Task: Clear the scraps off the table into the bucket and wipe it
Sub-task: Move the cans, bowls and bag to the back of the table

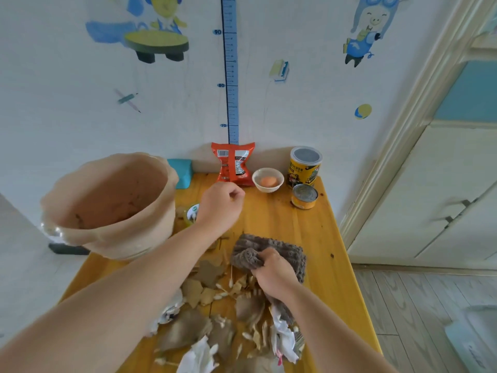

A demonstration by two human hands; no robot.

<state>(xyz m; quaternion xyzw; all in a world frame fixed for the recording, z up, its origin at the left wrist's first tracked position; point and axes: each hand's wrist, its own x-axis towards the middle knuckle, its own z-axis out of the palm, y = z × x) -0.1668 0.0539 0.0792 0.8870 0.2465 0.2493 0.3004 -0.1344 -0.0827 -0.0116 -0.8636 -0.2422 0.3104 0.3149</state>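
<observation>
A peach-coloured bucket [113,203] stands tilted at the left edge of the yellow wooden table [309,238], its mouth facing me. Scraps [212,319] of brown cardboard, dry leaves, cotton swabs and crumpled white paper lie heaped on the near half of the table. My right hand [274,273] grips a grey knitted cloth [271,251] pressed on the table just behind the heap. My left hand [222,205] hovers over the middle of the table beside the bucket, fingers curled shut; I cannot see anything in it.
Along the wall stand a red snack bag [234,164], a white bowl with an egg [267,180], a tall yellow canister [304,168], a small tin [304,196] and a teal object [181,172]. A small round sticker-lid item [193,211] lies by the bucket. A door [443,157] is right.
</observation>
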